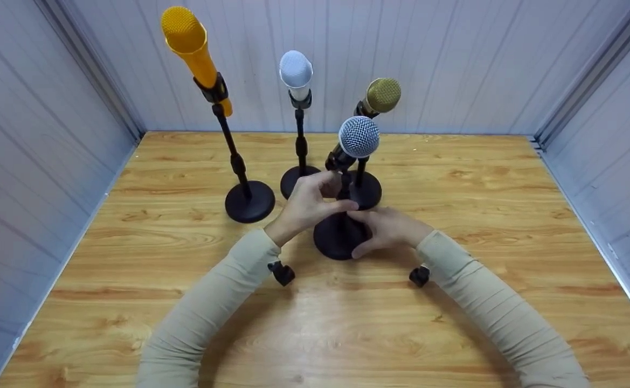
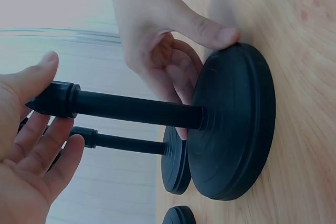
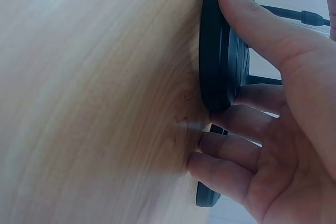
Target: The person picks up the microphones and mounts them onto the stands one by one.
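A black microphone stand with a silver-mesh microphone point(image 1: 359, 137) stands upright in front of me, its round base point(image 1: 336, 240) on the wooden table. My left hand point(image 1: 315, 199) holds the stand's pole near the collar point(image 2: 62, 99), thumb on one side and fingers curled on the other. Low down, my right hand point(image 1: 393, 229) grips the base at its right side. Its thumb point(image 3: 247, 3) presses on the base's edge, while the lower fingers point(image 3: 226, 177) touch or lie close to the tabletop.
Behind this stand is another with a gold microphone point(image 1: 383, 95), partly hidden. A white microphone point(image 1: 296, 70) on its stand is at the back middle, and a yellow microphone point(image 1: 184, 32) on a taller stand is at left. Pale panel walls point(image 1: 455, 64) enclose the wooden table point(image 1: 509, 226).
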The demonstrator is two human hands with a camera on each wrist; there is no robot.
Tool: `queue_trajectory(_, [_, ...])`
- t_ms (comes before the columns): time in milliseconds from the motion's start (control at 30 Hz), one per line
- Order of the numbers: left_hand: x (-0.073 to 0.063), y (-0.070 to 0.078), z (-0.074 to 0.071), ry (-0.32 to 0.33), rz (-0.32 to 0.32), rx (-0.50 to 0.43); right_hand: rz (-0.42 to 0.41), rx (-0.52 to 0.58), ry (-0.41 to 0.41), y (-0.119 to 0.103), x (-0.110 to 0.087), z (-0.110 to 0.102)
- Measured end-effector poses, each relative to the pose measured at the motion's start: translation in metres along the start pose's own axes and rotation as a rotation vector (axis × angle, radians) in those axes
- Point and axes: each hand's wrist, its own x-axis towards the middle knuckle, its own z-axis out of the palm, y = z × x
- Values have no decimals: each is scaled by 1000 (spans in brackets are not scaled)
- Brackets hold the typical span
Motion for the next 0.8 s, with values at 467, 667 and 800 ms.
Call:
queue_trajectory(467, [3,-1,-4,-91,-107,-121,41,13,-23,-3,-3,-1])
queue_trajectory(667, [6,-3,-6,-165,-110,-165,19,21,-13,0,-3,-2])
queue_trajectory(800, [8,-3,-8,-206,-89,-186,16,19,-17,1,-4,-3])
